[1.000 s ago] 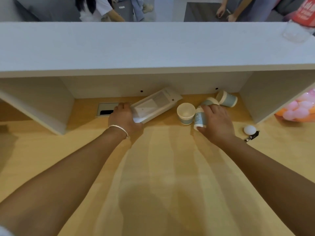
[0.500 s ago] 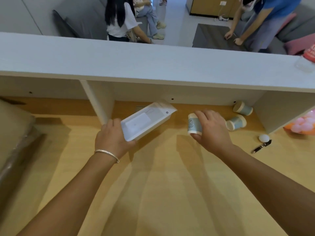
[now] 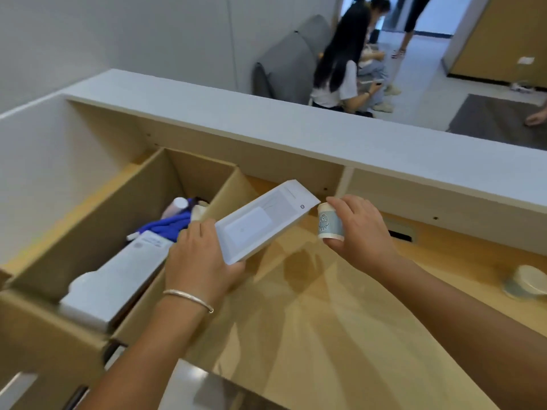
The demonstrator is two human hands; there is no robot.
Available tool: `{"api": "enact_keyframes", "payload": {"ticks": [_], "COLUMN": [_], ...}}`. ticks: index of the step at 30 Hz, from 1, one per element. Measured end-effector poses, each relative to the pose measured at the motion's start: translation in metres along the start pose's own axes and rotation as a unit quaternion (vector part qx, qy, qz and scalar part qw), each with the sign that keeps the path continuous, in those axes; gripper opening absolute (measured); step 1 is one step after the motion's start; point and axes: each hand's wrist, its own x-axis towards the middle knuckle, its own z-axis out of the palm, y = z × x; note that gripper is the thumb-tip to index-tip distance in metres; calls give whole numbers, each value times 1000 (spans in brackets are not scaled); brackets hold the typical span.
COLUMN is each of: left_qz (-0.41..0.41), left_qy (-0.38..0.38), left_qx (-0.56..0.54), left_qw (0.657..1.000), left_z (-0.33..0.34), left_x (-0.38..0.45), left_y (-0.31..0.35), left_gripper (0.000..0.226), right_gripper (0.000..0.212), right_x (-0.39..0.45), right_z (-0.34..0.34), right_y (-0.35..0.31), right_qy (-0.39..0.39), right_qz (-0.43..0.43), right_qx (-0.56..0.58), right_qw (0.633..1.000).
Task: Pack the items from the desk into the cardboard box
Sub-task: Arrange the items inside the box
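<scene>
Wooden table is filling the lower right of the frame, with one open cardboard box sitting at the left. Two paper cups are showing: the right hand is gripping one cup mid-frame, another cup is lying at the right edge. The left hand is clamping one flat white package, tilted, beside the box's rim.
</scene>
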Motion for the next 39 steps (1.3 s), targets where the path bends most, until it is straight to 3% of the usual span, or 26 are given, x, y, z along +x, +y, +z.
{"api": "enact_keyframes", "payload": {"ticks": [6, 13, 17, 21, 29, 39], "left_qz": [-95, -159, -164, -134, -11, 195], "left_qy": [47, 43, 61, 65, 63, 14], "left_qx": [20, 50, 35, 40, 9, -4], "left_qw": [994, 985, 984, 988, 998, 981], "left_z": [-50, -82, -85, -78, -46, 38], "left_x": [-23, -41, -38, -30, -13, -25], "left_y": [-92, -165, -186, -190, -108, 118], "left_gripper": [60, 68, 75, 103, 95, 89], "right_gripper": [75, 75, 81, 91, 86, 84], "right_x": [49, 99, 122, 123, 61, -62], "right_z": [14, 30, 35, 42, 34, -11], "right_y": [-96, -188, -216, -216, -122, 101], "right_qy": [23, 30, 31, 17, 39, -2], "right_qz": [-80, -134, -140, -113, -55, 72], "right_qx": [26, 61, 51, 34, -5, -45], "right_qw": [996, 989, 988, 993, 998, 996]}}
